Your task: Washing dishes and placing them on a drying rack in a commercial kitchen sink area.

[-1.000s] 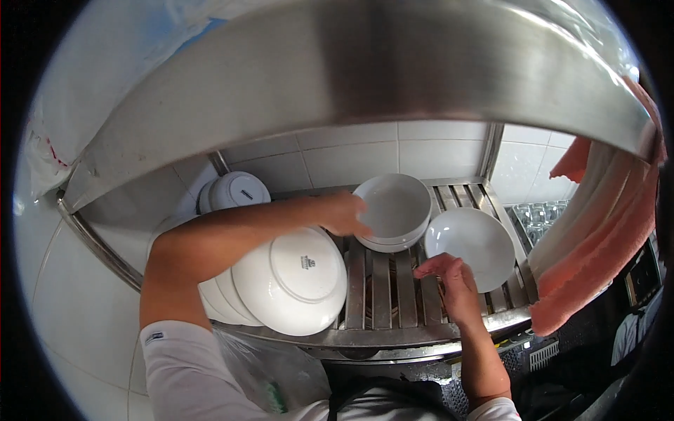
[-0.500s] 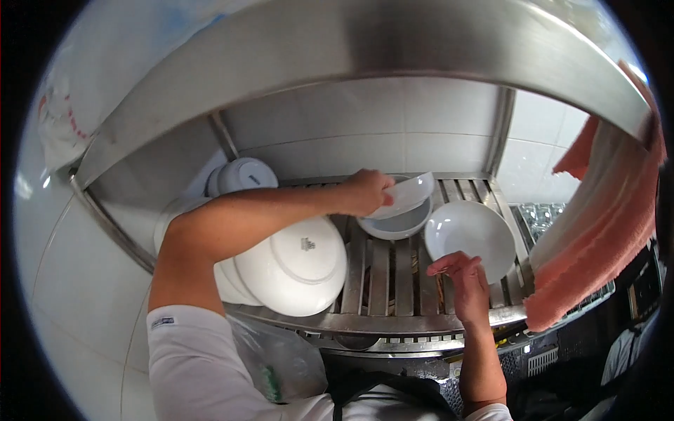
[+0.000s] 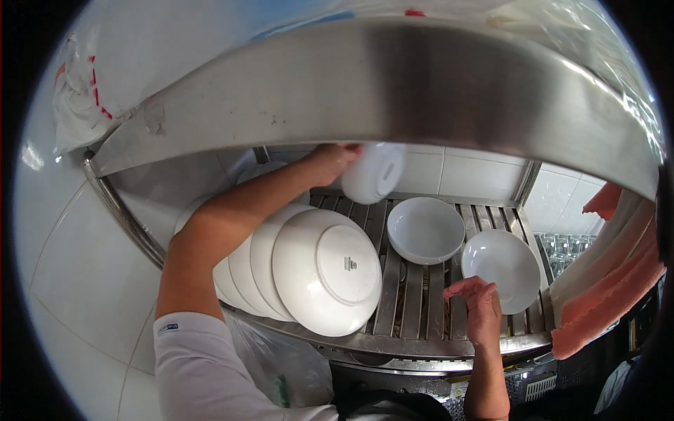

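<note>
My left hand [image 3: 335, 163] reaches to the back of the slatted rack and grips a white bowl [image 3: 375, 174] by its edge. That bowl is tipped on its side, its base turned to the right, and its top is partly hidden by the steel shelf edge. A deep white bowl [image 3: 425, 230] stands upright on the slats, with a shallower white dish [image 3: 502, 270] to its right. My right hand [image 3: 480, 309] hovers by the near left rim of this dish, fingers loosely bent and holding nothing. Left of the bowls, several white plates [image 3: 326, 274] lean in a row, bottoms facing right.
A steel upper shelf [image 3: 316, 88] crosses above the rack, loaded with plastic bags. Pink and white towels [image 3: 611, 295] hang at the right. Glasses [image 3: 565, 249] stand beyond the rack's right end. A clear plastic bag [image 3: 281, 361] hangs below the front edge.
My left hand has moved back and to the left with the bowl, away from above the deep bowl, tipping it so its base shows. The view has shifted; my right hand stays near the dish.
</note>
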Motion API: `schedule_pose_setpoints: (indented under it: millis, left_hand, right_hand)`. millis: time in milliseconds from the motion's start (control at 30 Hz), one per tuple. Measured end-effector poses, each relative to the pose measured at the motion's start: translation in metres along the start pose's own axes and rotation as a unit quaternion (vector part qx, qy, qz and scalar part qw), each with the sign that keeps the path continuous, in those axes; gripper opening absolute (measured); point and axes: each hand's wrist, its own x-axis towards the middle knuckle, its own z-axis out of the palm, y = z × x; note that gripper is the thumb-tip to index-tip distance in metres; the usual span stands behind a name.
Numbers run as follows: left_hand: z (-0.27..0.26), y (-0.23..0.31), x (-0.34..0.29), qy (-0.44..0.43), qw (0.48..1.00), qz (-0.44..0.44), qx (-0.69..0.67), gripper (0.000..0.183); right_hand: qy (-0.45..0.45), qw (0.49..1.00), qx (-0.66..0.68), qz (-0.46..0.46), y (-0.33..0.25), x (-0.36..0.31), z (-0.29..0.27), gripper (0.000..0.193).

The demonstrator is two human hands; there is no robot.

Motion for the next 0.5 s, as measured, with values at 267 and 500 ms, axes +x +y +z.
schedule_pose_setpoints:
  millis: [267, 500]
  left_hand:
    - [-0.115, -0.036, -0.001, 0.017, 0.993, -0.020, -0.117, 0.018]
    - [-0.174, -0.082, -0.004, 0.040, 0.995, -0.071, -0.052, 0.017]
  right_hand:
    - [0.012, 1.000, -0.025, 0.011, 0.005, 0.007, 0.005, 0.085]
    - [-0.004, 0.999, -0.035, 0.019, 0.010, 0.015, 0.009, 0.084]
